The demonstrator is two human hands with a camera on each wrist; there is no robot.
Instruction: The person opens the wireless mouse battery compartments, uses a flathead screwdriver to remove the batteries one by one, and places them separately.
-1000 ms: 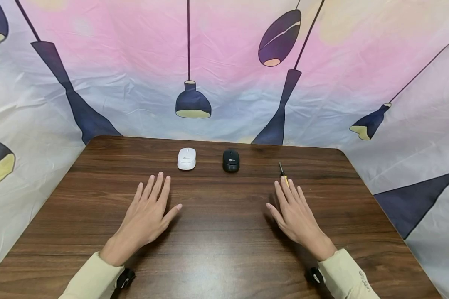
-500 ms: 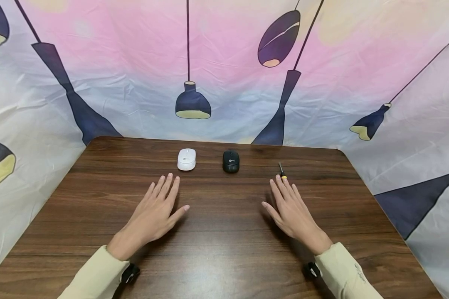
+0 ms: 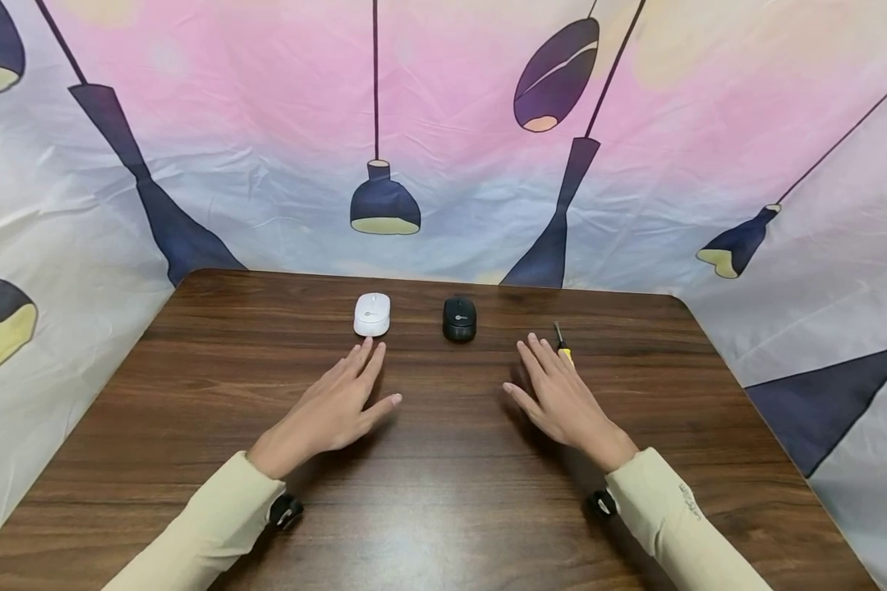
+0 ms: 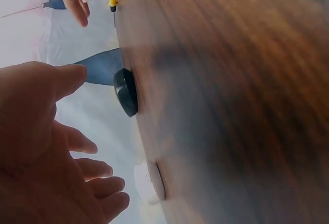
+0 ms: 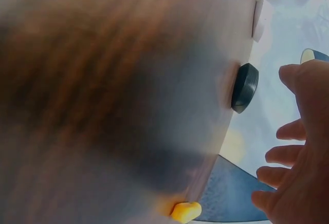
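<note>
Near the far edge of the table a white computer mouse [image 3: 372, 315] and a black computer mouse [image 3: 460, 319] lie side by side. To their right lies a screwdriver [image 3: 565, 354] with a yellow and black handle, its lower end hidden behind the right hand. My left hand [image 3: 333, 410], fingers extended, hovers over the wood with its fingertips just in front of the white mouse. Over the table between the black mouse and the screwdriver is my right hand [image 3: 562, 402], fingers also extended. Both palms face down, and the wrist views show nothing held.
The brown wooden table [image 3: 429, 460] has rounded far corners. Behind it and along its sides hangs a cloth backdrop [image 3: 288, 139] printed with dark lamps. A black wrist device [image 3: 285, 510] sits at the left cuff, another at the right.
Both hands have moved forward and inward, the left toward the white mouse, the right leftward off the screwdriver, whose handle shows more than half a second ago. Mice and screwdriver stay put.
</note>
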